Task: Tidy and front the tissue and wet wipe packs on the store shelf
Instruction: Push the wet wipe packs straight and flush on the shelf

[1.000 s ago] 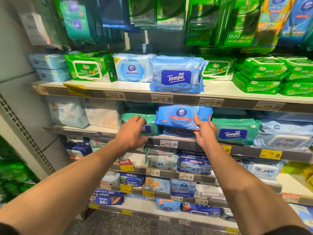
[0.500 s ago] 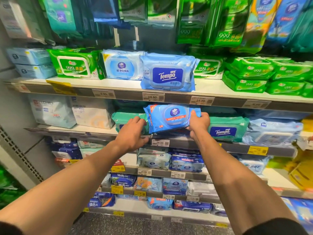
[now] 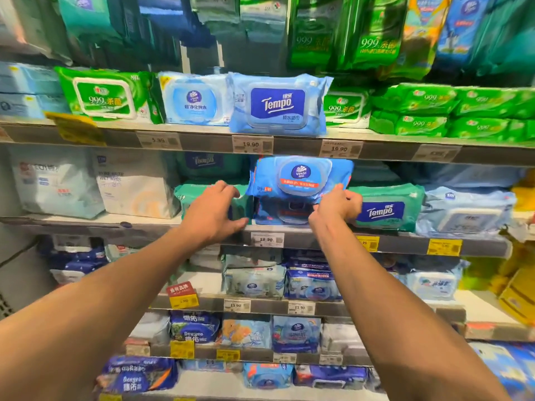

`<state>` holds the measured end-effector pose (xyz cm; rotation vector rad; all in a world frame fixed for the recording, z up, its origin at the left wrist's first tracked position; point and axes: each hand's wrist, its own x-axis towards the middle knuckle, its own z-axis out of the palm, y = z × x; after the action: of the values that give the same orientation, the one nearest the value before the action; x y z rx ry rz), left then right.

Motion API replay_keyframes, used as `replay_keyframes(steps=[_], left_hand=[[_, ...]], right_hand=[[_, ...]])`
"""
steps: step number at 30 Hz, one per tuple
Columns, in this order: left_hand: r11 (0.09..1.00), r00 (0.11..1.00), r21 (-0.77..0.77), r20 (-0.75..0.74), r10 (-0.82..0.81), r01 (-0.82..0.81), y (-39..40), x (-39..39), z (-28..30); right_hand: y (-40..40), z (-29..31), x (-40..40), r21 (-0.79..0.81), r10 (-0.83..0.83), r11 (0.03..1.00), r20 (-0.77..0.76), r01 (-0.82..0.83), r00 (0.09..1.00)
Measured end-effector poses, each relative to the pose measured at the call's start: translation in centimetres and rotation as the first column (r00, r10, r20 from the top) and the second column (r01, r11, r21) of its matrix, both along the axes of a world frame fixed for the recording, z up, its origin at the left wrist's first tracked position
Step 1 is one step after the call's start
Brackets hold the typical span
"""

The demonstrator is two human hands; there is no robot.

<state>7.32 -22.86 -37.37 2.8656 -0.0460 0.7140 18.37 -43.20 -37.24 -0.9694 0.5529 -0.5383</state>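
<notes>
Item: blue Vinda wet wipe pack [image 3: 301, 176], soft film pillow pack with a rounded rigid flip lid on its face and crimped ends, lying tilted atop a second blue pack [image 3: 285, 211] at the front edge of the second shelf [image 3: 318, 244], under the 19.90 price tag [image 3: 252, 144]; right hand [image 3: 335, 205] is pinching the pack's lower right corner, fingers curled closed on the film; left hand [image 3: 212, 211] is resting spread and loose over the green Tempo pack [image 3: 185, 195] beside it, thumb at the shelf lip, gripping nothing that can be made out; a matching teal Tempo pack [image 3: 386, 211] is lying just right of the stack, a pale blue lidded pack [image 3: 463, 212] beyond it. Handling, as judged: the step in hand is squaring the top pack; it is worth levelling it so its lid faces straight out, its long edge running parallel with the shelf lip and flush over the pack beneath; the glossy film is likely slippery, so steadying the left end while the right draws the corner forward should be helping; the contents being soft, a light squeeze is enough, and pressing on the lid is best avoided.
</notes>
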Motion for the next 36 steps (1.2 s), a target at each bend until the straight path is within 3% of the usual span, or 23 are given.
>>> replay_keyframes(steps=[9,14,18,21,23,25,26,29,32,36], left_hand=[[0.999,0.979,0.017,0.196,-0.053,0.051,1.1,1.0,-4.6],[0.994,0.976,0.106,0.219,-0.013,-0.010,1.3,2.0,-3.0],[0.988,0.977,0.108,0.193,0.091,-0.114,1.0,1.8,-1.1],[0.976,0.975,0.170,0.201,0.099,-0.134,0.2,1.7,-1.3],[0.974,0.970,0.185,0.227,0.086,-0.129,-0.4,1.6,-1.7],[0.970,0.967,0.204,0.243,0.080,-0.132,-0.8,1.6,-2.2],[0.971,0.965,0.196,0.251,0.083,-0.134,-0.9,1.6,-2.4],[0.979,0.958,0.152,0.272,0.089,-0.134,-0.9,1.4,-2.9],[0.975,0.957,0.177,0.277,0.081,-0.134,-0.6,1.2,-2.9],[0.982,0.944,0.140,0.322,0.077,-0.128,0.4,1.0,-2.4]], right_hand=[[0.6,0.2,0.5,0.032,-0.019,0.999,0.159,0.014,0.987],[1.1,0.8,1.1,-0.028,-0.066,0.997,0.172,0.072,0.983],[1.3,0.0,0.4,-0.100,0.049,0.994,0.173,-0.032,0.984],[1.2,-0.2,-0.9,-0.066,0.040,0.997,0.202,-0.027,0.979],[1.3,-0.3,-1.9,-0.084,0.141,0.989,0.257,-0.124,0.956],[0.9,-0.7,-2.7,-0.226,0.325,0.938,0.301,-0.264,0.896],[0.7,-1.2,-2.9,-0.372,0.399,0.885,0.296,-0.279,0.868],[1.0,-2.7,-2.9,-0.770,0.455,0.621,0.199,-0.149,0.868],[1.6,-3.0,-2.3,-0.846,0.425,0.520,0.138,-0.117,0.895],[1.9,-3.3,-1.5,-0.849,0.381,0.528,0.235,-0.002,0.894]])
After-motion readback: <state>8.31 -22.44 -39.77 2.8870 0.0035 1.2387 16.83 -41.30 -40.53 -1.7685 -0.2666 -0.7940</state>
